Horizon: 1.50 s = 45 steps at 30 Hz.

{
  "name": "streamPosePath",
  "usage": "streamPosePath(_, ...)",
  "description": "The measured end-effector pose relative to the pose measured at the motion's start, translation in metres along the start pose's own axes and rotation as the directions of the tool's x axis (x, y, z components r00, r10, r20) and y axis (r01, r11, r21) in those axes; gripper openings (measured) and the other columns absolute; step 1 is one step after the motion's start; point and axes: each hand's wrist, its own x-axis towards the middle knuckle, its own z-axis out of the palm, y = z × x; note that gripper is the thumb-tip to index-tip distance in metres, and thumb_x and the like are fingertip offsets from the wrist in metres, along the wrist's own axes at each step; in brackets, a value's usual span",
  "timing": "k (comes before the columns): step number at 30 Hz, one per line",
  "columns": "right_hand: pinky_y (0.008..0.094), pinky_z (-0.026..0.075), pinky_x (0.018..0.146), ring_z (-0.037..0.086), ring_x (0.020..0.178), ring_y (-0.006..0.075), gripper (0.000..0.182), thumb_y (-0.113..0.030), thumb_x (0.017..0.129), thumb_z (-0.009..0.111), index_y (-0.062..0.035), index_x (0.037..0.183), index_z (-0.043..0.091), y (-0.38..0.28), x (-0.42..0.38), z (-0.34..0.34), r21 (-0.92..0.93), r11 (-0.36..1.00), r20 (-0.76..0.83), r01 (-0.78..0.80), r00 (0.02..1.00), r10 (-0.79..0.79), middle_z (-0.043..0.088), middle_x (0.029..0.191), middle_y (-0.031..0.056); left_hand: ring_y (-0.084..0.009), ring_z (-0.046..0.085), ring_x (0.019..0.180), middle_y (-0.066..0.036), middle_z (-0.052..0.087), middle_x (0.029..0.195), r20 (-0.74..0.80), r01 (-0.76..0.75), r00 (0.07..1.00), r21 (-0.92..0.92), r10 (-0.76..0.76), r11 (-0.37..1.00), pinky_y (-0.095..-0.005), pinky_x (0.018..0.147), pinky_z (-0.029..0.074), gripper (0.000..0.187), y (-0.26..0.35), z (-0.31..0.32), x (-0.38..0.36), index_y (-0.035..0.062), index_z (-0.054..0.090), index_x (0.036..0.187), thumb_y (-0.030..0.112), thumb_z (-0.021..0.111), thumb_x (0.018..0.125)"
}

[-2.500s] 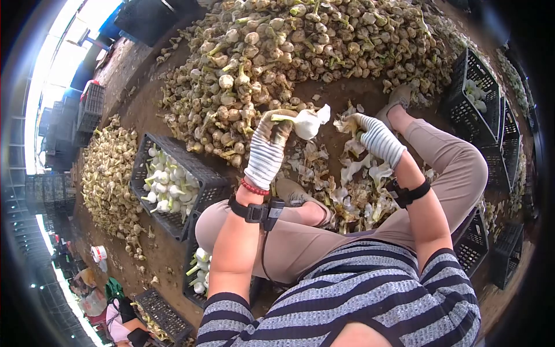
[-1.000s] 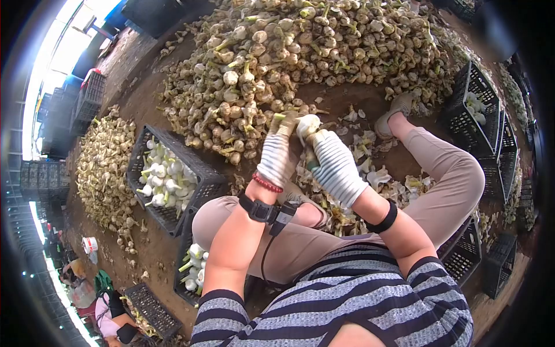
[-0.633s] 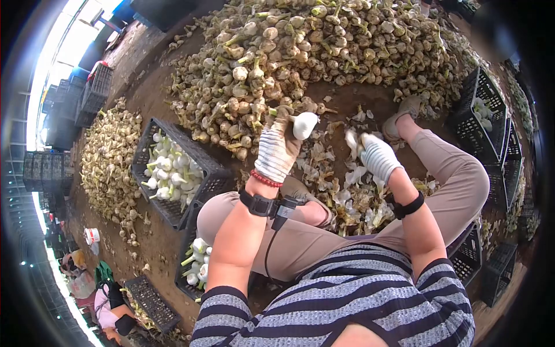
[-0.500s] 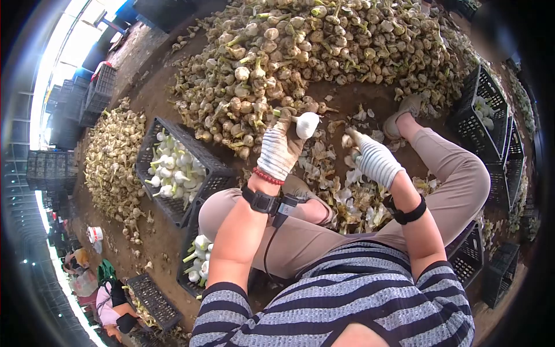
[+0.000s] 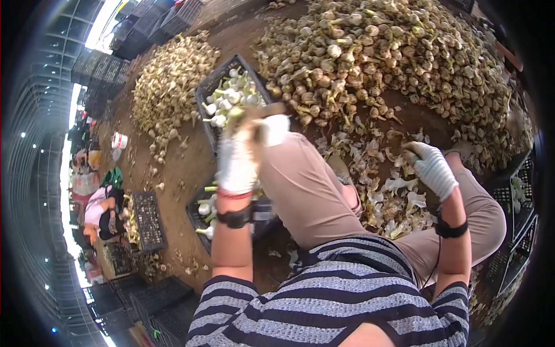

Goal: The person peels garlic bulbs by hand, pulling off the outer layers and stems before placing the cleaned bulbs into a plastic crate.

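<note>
Left grip [image 5: 241, 153] clasps garlic bulb [image 5: 275, 130]; right grip [image 5: 433, 170] curled, contents unclear.

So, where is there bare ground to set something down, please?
Mostly bare soil lies between the crate by the co-worker and the crate beside the left knee, and between the big garlic heap and the peeled skins. Between the feet is crowded.

Brown floor [image 5: 185, 156], curved gridded wall [image 5: 46, 173], bright opening [image 5: 99, 30]

No readable text, white bucket [image 5: 119, 140], red marking too small
</note>
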Motion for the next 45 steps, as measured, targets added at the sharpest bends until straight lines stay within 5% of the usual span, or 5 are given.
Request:
streamPosePath(8, 0.0342, 0.049, 0.079, 0.064, 0.086, 0.0292, 0.028, -0.003, 0.088, 0.057, -0.0002, 0.115, 0.061, 0.007, -0.063, -0.058, -0.161, 0.982, -0.114, -0.102, 0.990, 0.084, 0.067, 0.095, 0.0187, -0.0197, 0.062, 0.102, -0.013, 0.063, 0.114, -0.221, 0.233, 0.961, 0.324, -0.166, 0.917, -0.0310, 0.084, 0.053, 0.043, -0.065, -0.175, -0.066, 0.0036, 0.048, 0.128, 0.022, 0.064, 0.094)
streamPosePath(15, 0.0290, 0.042, 0.099, 0.056, 0.113, 0.0172, 0.041, 0.002, 0.093, 0.050, 0.0004, 0.134, 0.050, -0.075, -0.119, -0.083, -0.058, 0.997, -0.323, 0.057, 0.944, -0.073, 0.060, 0.124, 0.0114, -0.0216, 0.059, 0.107, -0.011, 0.060, 0.119, 0.486, 0.250, 0.847, -0.002, -0.218, 0.968, -0.0326, 0.088, 0.049, 0.047, 0.030, -0.034, -0.038, 0.0041, 0.050, 0.130, 0.021, 0.064, 0.088)
streamPosePath(17, 0.0288, 0.041, 0.101, 0.055, 0.116, 0.0172, 0.041, 0.002, 0.095, 0.046, 0.0005, 0.136, 0.048, -0.083, -0.147, -0.094, -0.129, 0.991, -0.367, -0.025, 0.930, -0.024, 0.060, 0.123, 0.0108, -0.0270, 0.064, 0.102, -0.017, 0.064, 0.112, 0.601, -0.394, 0.789, 0.332, 0.130, 0.857, -0.0357, 0.089, 0.051, 0.043, 0.049, 0.037, -0.037, 0.0048, 0.053, 0.128, 0.018, 0.061, 0.088)
streamPosePath(25, 0.0305, 0.040, 0.102, 0.055, 0.113, 0.0198, 0.039, -0.005, 0.097, 0.047, 0.0010, 0.135, 0.049, -0.035, -0.225, -0.187, -0.163, 0.987, -0.414, -0.012, 0.908, -0.058, 0.058, 0.124, 0.0119, -0.0285, 0.069, 0.078, -0.016, 0.070, 0.084, 0.932, -0.773, 0.204, -0.034, 0.298, 0.634, -0.0371, 0.077, 0.054, 0.029, 0.109, 0.202, -0.109, -0.0010, 0.068, 0.093, 0.027, 0.061, 0.086)
streamPosePath(45, 0.0280, 0.041, 0.099, 0.054, 0.114, 0.0176, 0.038, -0.012, 0.098, 0.048, 0.0006, 0.135, 0.050, 0.132, -0.288, -0.180, -0.005, 0.968, -0.681, 0.250, 0.708, -0.187, 0.059, 0.123, 0.0093, -0.0221, 0.068, 0.080, -0.011, 0.070, 0.084, 0.983, -0.951, 0.139, 0.100, 0.118, 0.292, -0.0355, 0.073, 0.051, 0.014, 0.111, 0.204, -0.148, 0.0080, 0.070, 0.083, 0.017, 0.059, 0.080)
